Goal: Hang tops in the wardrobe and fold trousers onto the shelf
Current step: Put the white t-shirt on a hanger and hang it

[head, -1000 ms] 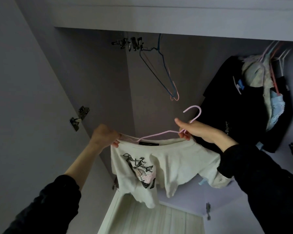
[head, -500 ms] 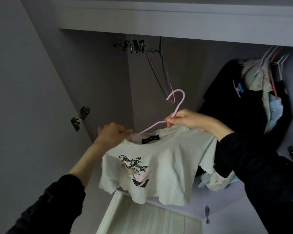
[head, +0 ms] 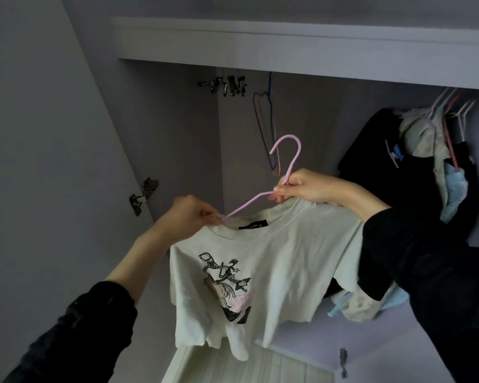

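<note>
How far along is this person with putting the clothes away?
Some garments, including a black top, already hang at the right of the wardrobe. In hand: a white printed T-shirt on a pink hanger, the right hand gripping the hanger's neck, the left hand pinching the collar. Its hook is not yet on the rail. No trousers are in view.

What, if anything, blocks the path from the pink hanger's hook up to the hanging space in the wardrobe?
Nothing visible blocks it. The pink hanger, held by the right hand, sits below open space; the empty blue hanger hangs just behind and left of it, and the dark clothes hang off to the right.
</note>
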